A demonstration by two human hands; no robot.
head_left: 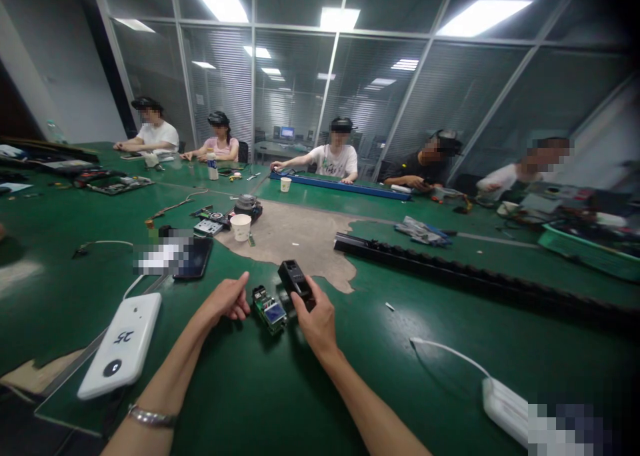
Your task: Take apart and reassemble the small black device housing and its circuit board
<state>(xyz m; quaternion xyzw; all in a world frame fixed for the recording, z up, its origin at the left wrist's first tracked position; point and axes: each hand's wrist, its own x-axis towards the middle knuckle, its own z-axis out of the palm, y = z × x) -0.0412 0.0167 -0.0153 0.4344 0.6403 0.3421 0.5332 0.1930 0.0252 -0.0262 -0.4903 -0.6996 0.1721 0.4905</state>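
My right hand (320, 316) grips a black plastic housing (294, 277), thumb on the near side and fingers behind it. The housing is tilted, and openings show in its top face. Just left of it is a small green circuit board (270, 313) with a bluish screen and dark parts at its far end. My left hand (231, 299) is beside the board, apart from it. Its fingers are curled in and its thumb points up; I see nothing in them. A metal bracelet (150, 417) circles the left wrist.
A white power bank (123, 343) marked 25 and a dark phone (194, 257) are at left. A paper cup (241, 227) stands beyond my hands. A long black rail (450, 269) crosses the right side, near a white cable (450, 351). Several people sit across the green table (380, 389).
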